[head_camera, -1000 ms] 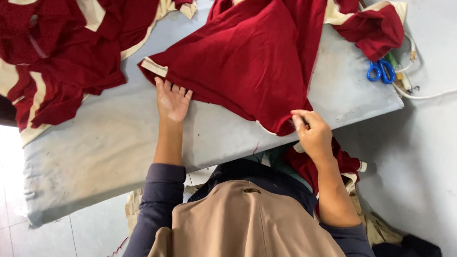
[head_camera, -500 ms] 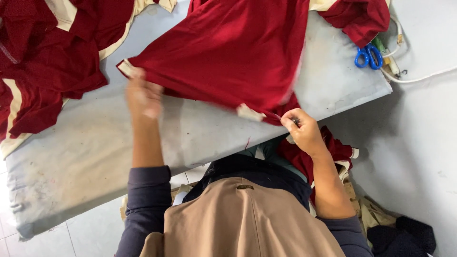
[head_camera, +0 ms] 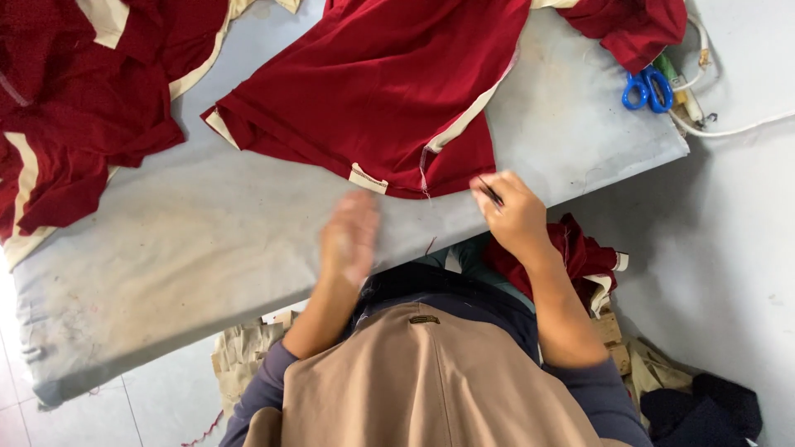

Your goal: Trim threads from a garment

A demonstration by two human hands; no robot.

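Observation:
A dark red garment [head_camera: 389,91] with cream trim lies spread on the grey padded table [head_camera: 190,248]. My left hand [head_camera: 349,237] is blurred with motion. It hovers over bare padding just below the garment's cream cuff [head_camera: 368,179] and holds nothing. My right hand [head_camera: 515,217] rests at the table's near edge by the garment's lower hem. Its fingers are closed on a small thin dark tool [head_camera: 489,192]. A loose red thread [head_camera: 431,245] lies on the padding between my hands.
A heap of red and cream garments [head_camera: 74,108] covers the table's left end. Blue-handled scissors [head_camera: 648,89] and white cables [head_camera: 720,132] lie at the right end. More red cloth [head_camera: 584,252] hangs by my lap, and cream fabric scraps [head_camera: 240,356] lie on the floor.
My left hand let go of the garment's cuff and drew back toward the near edge. The garment now lies flatter. My right hand moved up to the hem.

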